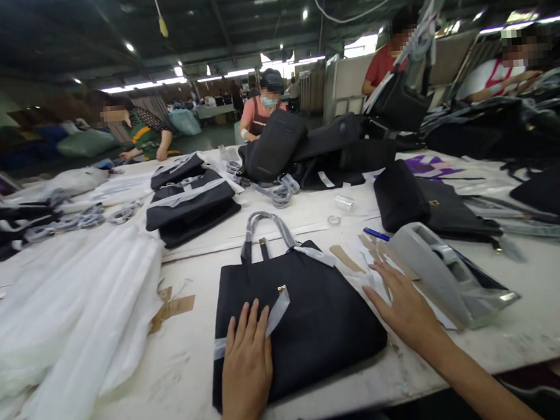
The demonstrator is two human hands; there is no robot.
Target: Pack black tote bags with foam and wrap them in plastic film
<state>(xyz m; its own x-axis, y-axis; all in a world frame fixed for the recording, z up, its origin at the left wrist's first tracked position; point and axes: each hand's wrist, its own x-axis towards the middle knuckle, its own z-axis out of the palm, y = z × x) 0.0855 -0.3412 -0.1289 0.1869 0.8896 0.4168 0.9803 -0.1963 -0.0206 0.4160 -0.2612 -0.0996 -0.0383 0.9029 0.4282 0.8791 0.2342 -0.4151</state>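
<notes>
Handbag, black, lies on the white table beneath the left hand, whose fingers are laid straight over its front, grasping nothing. Just beyond those fingertips are a gold-coloured clasp and a translucent strip; farther past them, wrapped handles. The right hand, spread and free of any grip, is just beside the bag's right edge, near paper scraps. Right of it stands a grey tape dispenser; well left of the left hand, white wrapping is heaped.

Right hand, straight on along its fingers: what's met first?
Likely the flat brown and white paper-like scraps; the right hand's height is unclear, so it might pass above them.
</notes>
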